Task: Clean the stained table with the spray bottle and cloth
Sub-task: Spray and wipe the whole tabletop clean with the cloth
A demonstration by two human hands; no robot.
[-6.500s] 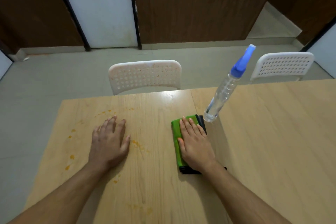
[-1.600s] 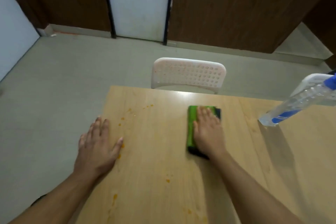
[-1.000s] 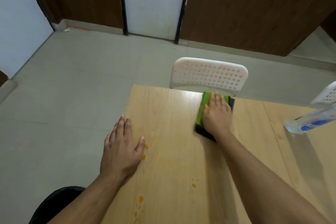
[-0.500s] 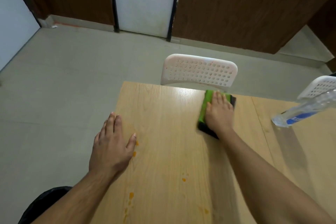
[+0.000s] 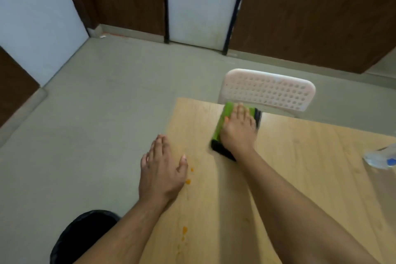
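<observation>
Both hands flat: right (image 5: 237, 130) presses cloth (image 5: 222, 123) (green), left (image 5: 160, 172) on table (image 5: 300, 167).

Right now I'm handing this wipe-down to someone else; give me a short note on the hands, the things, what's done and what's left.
Right hand: flat, pressing the green cloth at the table's far edge, by the white chair.
Left hand: flat on the table's left edge, holding nothing.
Spray bottle: on the table at far right, mostly out of view.
Done: the top near the cloth looks clean.
Left: orange stains beside the left hand and nearer the person.

Grey floor (image 5: 107, 113), white door (image 5: 203, 2), brown walls (image 5: 310, 10), white chair (image 5: 267, 90)
</observation>
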